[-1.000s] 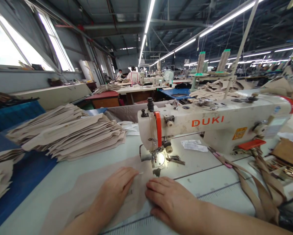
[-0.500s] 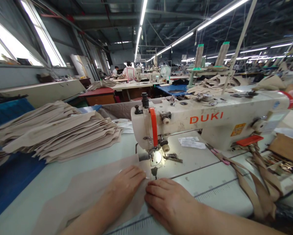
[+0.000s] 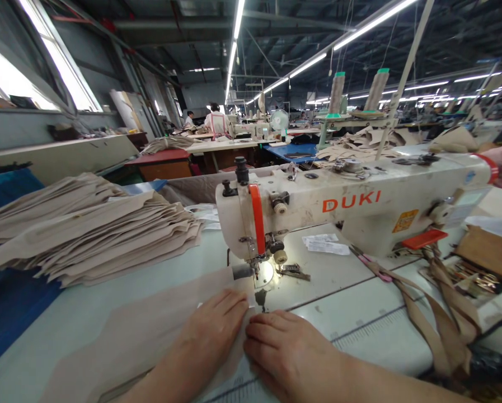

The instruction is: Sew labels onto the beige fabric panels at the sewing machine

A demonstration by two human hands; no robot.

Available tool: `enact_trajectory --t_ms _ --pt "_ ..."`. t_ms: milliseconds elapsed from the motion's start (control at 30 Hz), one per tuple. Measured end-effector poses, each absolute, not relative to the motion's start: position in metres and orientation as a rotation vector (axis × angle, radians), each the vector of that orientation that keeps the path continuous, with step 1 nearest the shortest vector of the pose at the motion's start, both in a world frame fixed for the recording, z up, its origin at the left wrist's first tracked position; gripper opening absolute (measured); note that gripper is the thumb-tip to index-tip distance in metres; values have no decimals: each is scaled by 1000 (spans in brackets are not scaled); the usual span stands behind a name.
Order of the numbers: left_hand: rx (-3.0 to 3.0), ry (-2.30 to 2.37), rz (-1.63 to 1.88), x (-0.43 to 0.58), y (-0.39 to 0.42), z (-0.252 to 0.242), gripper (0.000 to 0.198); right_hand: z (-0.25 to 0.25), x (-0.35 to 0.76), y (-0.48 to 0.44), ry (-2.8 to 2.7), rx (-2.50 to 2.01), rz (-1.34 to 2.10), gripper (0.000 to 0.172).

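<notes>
A beige fabric piece [image 3: 150, 330] lies flat on the sewing table, its edge under the presser foot [image 3: 257, 275] of a white DUKI sewing machine [image 3: 343, 204]. My left hand [image 3: 211, 330] rests flat on the fabric, fingers stretched toward the needle. Just right of it my right hand [image 3: 292, 352] presses flat on the fabric's edge, fingertips almost touching the left hand's. Neither hand holds anything.
A tall stack of beige cut pieces [image 3: 87, 229] sits at the left on blue cloth [image 3: 11, 305]. Beige straps [image 3: 439, 313] and a brown board [image 3: 492, 260] lie at the right. Thread cones [image 3: 376, 89] stand behind the machine. Other workers sit at far tables [image 3: 234, 146].
Both hands have slid the fabric forward toward the needle, the left hand's fingertips now closer to the presser foot. The view has shifted slightly right.
</notes>
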State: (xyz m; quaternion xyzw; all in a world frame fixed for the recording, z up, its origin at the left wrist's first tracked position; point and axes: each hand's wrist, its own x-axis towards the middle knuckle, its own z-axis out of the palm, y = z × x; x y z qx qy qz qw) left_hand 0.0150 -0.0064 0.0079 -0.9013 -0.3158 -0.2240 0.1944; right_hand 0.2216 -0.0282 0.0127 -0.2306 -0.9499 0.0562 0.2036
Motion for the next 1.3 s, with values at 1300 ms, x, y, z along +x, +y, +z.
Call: enact_trajectory --t_ms 1300 --pt "-2682 -1153 -460 2 -24 16 37 23 227 21 -2748 -777 -4 14"
